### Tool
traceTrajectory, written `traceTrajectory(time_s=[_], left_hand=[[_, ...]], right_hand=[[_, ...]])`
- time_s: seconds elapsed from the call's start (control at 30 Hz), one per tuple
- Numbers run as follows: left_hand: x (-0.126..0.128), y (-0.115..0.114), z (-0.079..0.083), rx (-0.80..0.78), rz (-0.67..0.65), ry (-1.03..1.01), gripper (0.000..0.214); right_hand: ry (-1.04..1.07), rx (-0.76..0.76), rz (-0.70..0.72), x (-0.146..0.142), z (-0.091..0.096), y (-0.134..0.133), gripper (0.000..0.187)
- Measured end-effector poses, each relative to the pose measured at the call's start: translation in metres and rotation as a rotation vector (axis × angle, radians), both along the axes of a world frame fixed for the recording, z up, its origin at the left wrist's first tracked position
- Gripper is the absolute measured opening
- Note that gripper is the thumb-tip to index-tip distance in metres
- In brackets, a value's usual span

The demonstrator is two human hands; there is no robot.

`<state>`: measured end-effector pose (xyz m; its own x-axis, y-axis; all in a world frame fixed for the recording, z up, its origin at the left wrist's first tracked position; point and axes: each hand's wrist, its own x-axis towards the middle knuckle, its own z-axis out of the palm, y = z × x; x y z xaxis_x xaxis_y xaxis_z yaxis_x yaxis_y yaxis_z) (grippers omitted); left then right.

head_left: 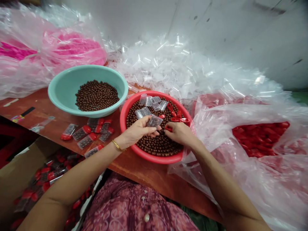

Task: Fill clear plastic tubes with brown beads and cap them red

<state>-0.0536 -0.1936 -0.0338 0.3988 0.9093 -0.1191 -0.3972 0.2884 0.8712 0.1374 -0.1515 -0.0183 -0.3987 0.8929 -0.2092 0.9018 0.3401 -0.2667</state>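
Note:
My left hand is closed on a small clear plastic case with brown balls inside, held above the red basin. My right hand pinches a red plastic cap just to the right of it, low over the brown balls that fill the basin. Several empty clear cases lie on the balls at the back. Beside them are loose red caps. The undersides of my right fingers are partly hidden.
A teal basin with more brown balls stands left. Several filled, red-capped cases lie before it; a carton below holds more. Behind rises a heap of clear cases. Bags hold red caps and pink pieces.

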Motion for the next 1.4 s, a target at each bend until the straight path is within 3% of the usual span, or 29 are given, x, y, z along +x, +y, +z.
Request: traceTrajectory(time_s=[0.13, 0.2, 0.43, 0.57, 0.67, 0.87, 1.03, 1.27, 1.4], left_hand=[[0.000, 0.001, -0.001, 0.013, -0.045, 0.009, 0.029], [0.000, 0.001, -0.001, 0.014, -0.064, 0.012, 0.030], [0.001, 0.000, 0.000, 0.031, -0.058, 0.044, 0.028], [0.002, 0.000, 0.000, 0.030, -0.049, 0.112, 0.027], [0.003, -0.001, 0.000, 0.044, -0.064, 0.173, 0.023], [0.005, -0.001, -0.003, 0.088, -0.061, 0.238, 0.024], [0.005, -0.001, -0.006, 0.165, -0.056, 0.309, 0.022], [0.007, -0.002, -0.005, 0.297, 0.038, 0.505, 0.017], [0.008, -0.004, -0.006, 0.326, 0.089, 0.533, 0.011]], right_hand=[[0.812, -0.137, -0.196, -0.001, 0.007, 0.005, 0.024], [1.020, -0.245, -0.222, -0.008, 0.011, 0.004, 0.029], [1.053, -0.414, -0.141, -0.018, 0.015, -0.002, 0.032], [1.155, -0.605, -0.200, -0.010, 0.013, -0.004, 0.039], [1.246, -0.695, -0.240, -0.008, 0.012, -0.006, 0.034], [1.176, -0.466, -0.147, -0.010, 0.004, -0.012, 0.034], [1.004, -0.395, -0.109, -0.012, 0.000, -0.018, 0.041], [0.807, -0.027, 0.007, -0.026, -0.007, -0.022, 0.038], [0.780, -0.007, -0.024, -0.030, -0.007, -0.026, 0.041]])
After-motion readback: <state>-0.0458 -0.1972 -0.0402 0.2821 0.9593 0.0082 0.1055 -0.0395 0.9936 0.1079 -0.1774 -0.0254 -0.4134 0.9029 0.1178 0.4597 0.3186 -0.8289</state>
